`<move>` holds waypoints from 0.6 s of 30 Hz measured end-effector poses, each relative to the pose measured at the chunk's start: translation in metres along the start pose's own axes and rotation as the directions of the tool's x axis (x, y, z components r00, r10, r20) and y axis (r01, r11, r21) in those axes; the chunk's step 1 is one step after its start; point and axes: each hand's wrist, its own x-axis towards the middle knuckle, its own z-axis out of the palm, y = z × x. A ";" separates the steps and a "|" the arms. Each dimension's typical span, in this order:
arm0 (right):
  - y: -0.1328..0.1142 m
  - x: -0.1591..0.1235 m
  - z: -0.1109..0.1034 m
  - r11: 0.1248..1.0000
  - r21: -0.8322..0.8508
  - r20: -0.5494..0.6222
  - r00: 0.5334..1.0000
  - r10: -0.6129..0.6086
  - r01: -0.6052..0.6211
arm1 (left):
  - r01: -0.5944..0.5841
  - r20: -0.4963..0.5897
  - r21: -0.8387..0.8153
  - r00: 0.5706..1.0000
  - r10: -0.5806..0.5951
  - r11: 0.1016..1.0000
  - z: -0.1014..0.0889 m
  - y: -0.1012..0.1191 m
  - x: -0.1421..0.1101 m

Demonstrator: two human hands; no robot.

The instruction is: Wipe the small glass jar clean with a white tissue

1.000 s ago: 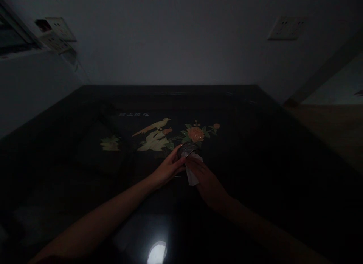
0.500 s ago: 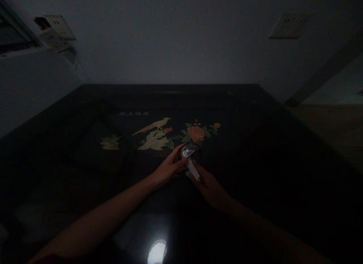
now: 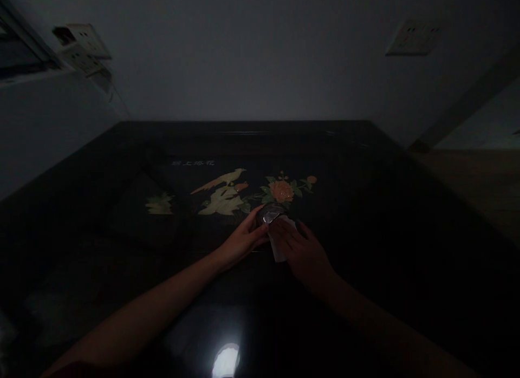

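Observation:
The scene is very dark. My left hand [image 3: 242, 240] is closed round a small shiny metal object [image 3: 268, 214] that rests on a glossy black table [image 3: 365, 232]. My right hand [image 3: 303, 249] presses a white cloth or tissue [image 3: 279, 242] against the right side of that object, fingers curled over the cloth. Both hands meet just below an orange flower [image 3: 281, 190] painted on the tabletop. What the shiny object is I cannot make out.
The tabletop bears a painted yellow bird [image 3: 222, 181], pale leaves [image 3: 159, 204] and a line of small characters [image 3: 192, 163]. Wall sockets [image 3: 412, 38] sit on the back wall, more fittings [image 3: 83, 50] at upper left. A lamp reflection [image 3: 226, 360] glares near the front edge.
My right hand lifted the white cloth off the object, then brought it back over the object's right side, fingers now reaching further forward. My left hand stayed put.

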 end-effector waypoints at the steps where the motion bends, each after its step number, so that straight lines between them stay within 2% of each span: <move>1: 0.000 0.000 -0.001 1.000 -0.028 0.000 1.000 0.005 -0.005 | 0.001 -0.003 -0.001 1.000 -0.001 1.000 0.000 0.000 0.000; 6: 0.000 0.000 0.001 0.997 -0.081 -0.006 1.000 0.019 -0.020 | -0.007 -0.005 -0.021 1.000 0.007 1.000 0.001 0.000 0.001; 11: -0.001 -0.002 0.007 0.999 -0.002 -0.020 0.999 0.048 -0.048 | -0.007 -0.007 -0.020 1.000 0.007 1.000 -0.001 -0.002 0.002; 15: -0.002 -0.003 0.015 0.971 0.226 -0.033 0.995 0.090 -0.081 | 0.001 -0.010 -0.001 1.000 -0.001 1.000 -0.003 -0.002 0.002; 18: -0.002 -0.003 0.020 0.872 0.486 -0.053 0.993 0.106 -0.067 | 0.002 -0.005 -0.002 1.000 -0.002 1.000 -0.004 -0.003 0.003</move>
